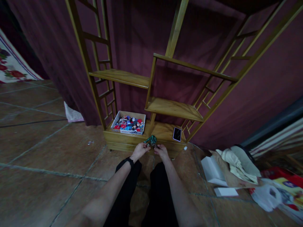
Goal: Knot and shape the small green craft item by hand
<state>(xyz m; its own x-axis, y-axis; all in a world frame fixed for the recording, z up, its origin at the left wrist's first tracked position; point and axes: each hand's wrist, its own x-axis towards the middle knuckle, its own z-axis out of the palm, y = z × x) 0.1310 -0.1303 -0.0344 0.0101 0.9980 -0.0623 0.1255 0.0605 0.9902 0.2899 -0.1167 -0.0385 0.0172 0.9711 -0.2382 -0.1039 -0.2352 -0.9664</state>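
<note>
Between my two hands is a small green-and-black patterned object (151, 139), possibly a trinket, held in front of the wooden shelf's lower edge. Fingers of my left hand (140, 150) pinch its left side, and a dark band circles that wrist. From the other side, my right hand (162, 151) grips its lower right with closed fingertips. Its exact kind is too small to make out. Just beyond, to the left, a shallow cardboard box (131, 131) on the shelf base holds many small red, blue and white trinkets (130, 123).
A phone (177, 134) lies on the right of the wooden shelf unit (176, 108). White boxes (214, 171), a cloth (236, 164) and a plastic bag (266, 194) sit on the tiled floor to the right. A dark curtain (59, 56) hangs at the left.
</note>
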